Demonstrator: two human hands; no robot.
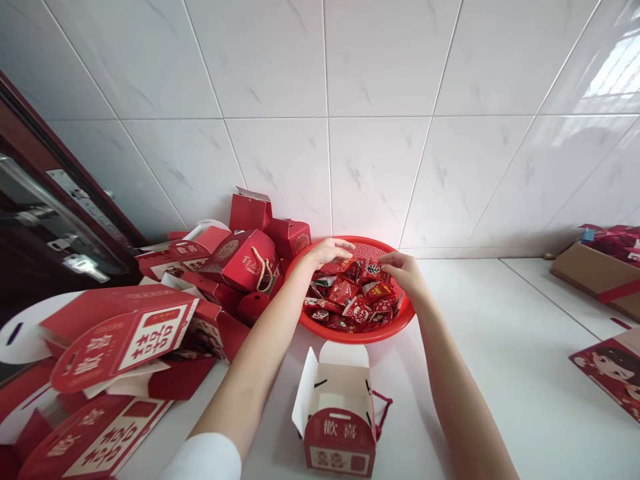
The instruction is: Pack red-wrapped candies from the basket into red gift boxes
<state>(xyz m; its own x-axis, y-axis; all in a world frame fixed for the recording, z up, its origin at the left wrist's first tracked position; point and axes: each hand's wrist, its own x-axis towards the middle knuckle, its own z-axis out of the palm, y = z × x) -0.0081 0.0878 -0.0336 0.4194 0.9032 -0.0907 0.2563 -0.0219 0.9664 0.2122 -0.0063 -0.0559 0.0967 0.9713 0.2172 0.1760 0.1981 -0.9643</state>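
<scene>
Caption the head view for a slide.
Left hand and right hand reach over a red basket of wrapped sweets, an open box in front.

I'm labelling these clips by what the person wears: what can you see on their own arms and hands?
The left hand and right hand are bare, without gloves. A plain white sleeve shows on the left arm; the right arm is bare as far as it shows. No watch or bracelet is visible.

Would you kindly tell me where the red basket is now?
In the head view, the red basket sits just right of centre, between the tiled wall and an open box.
</scene>
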